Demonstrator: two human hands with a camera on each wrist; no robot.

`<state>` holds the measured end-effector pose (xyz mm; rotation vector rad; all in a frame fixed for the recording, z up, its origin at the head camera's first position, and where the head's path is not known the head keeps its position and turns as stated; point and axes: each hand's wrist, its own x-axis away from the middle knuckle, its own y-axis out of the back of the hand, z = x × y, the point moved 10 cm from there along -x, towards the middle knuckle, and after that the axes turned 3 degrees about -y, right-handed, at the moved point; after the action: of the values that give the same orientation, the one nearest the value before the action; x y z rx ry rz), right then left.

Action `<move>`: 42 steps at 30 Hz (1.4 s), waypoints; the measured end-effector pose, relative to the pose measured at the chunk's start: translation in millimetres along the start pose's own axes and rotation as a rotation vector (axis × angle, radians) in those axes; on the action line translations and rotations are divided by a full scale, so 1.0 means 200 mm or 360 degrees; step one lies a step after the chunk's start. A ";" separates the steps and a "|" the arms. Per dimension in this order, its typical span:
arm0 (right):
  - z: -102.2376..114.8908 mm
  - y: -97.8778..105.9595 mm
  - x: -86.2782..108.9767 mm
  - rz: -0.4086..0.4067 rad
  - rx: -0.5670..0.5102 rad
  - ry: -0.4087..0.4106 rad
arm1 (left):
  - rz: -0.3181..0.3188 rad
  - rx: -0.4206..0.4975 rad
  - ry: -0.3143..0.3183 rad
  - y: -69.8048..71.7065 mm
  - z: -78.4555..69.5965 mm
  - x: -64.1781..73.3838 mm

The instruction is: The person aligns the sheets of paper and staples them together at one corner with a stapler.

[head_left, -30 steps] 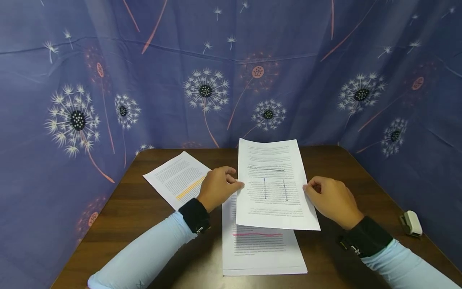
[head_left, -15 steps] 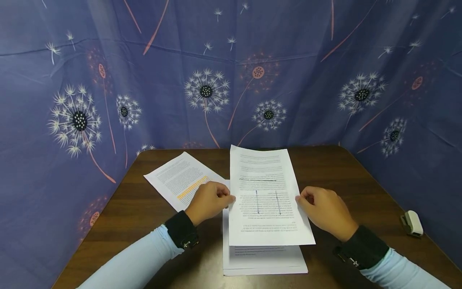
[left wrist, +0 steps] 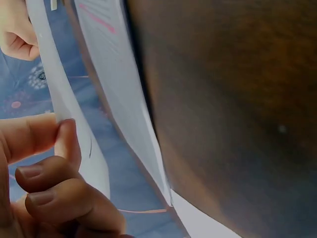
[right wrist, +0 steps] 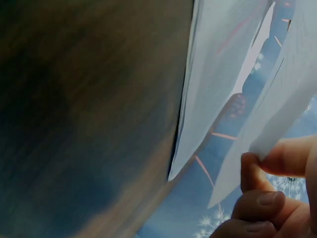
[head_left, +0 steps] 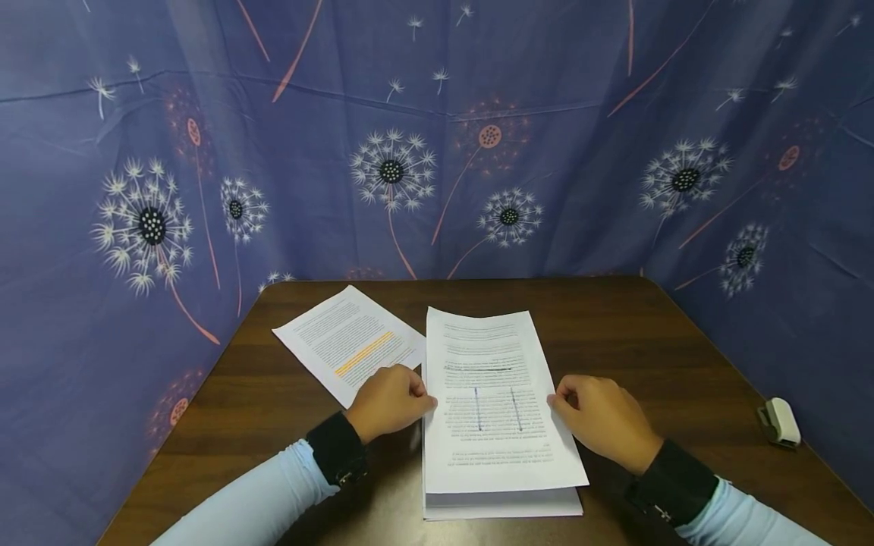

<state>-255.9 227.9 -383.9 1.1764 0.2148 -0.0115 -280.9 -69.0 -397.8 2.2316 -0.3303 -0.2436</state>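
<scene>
A printed sheet of paper (head_left: 495,447), marked with one dark line and two blue strokes, hangs between both hands above a paper stack (head_left: 505,506). My left hand (head_left: 389,403) pinches its left edge between thumb and index finger. At the opposite edge my right hand (head_left: 608,417) pinches it the same way. In the left wrist view the held sheet (left wrist: 64,94) bends slightly, with a gap between it and the stack (left wrist: 116,74). The right wrist view also shows that gap over the stack (right wrist: 213,89), whose top page bears a pink line.
Another printed sheet (head_left: 334,334) with orange highlighting lies at an angle on the table's left, its right corner beside the stack. A small white and grey stapler-like object (head_left: 780,422) sits near the right edge of the brown wooden table (head_left: 683,364). A blue dandelion-print curtain (head_left: 437,152) hangs behind.
Both hands have brought the held sheet down and toward the near side, slightly left, over the stack. It now covers the pink-lined page in the head view.
</scene>
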 end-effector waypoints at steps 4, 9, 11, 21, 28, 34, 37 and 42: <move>0.00 -0.04 0.01 0.0062 0.0009 -0.0007 | 0.0035 -0.0085 0.0003 -0.03 0.02 0.00; 0.00 -0.08 0.01 0.0101 0.0013 -0.0023 | 0.0088 -0.0138 0.0034 -0.06 0.04 0.00; -0.01 -0.09 0.00 0.0125 0.0013 -0.0042 | 0.0101 -0.0158 0.0052 -0.07 0.05 0.00; -0.01 -0.12 0.01 0.0193 0.0029 -0.0098 | 0.0187 -0.0169 0.0096 -0.11 0.07 0.02; -0.02 -0.15 0.00 0.0235 0.0049 -0.0131 | 0.0222 -0.0186 0.0075 -0.12 0.07 0.02; -0.04 -0.18 0.01 0.0278 0.0056 -0.0161 | 0.0245 -0.0262 0.0114 -0.15 0.10 0.01; -0.05 -0.19 0.02 0.0293 0.0065 -0.0176 | 0.0266 -0.0279 0.0140 -0.16 0.10 0.01; -0.06 -0.20 0.01 0.0295 0.0083 -0.0177 | 0.0279 -0.0303 0.0134 -0.16 0.10 0.01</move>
<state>-260.8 222.6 -425.3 1.2399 0.0072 0.0804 -279.4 -63.6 -435.3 2.0057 -0.4360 -0.0832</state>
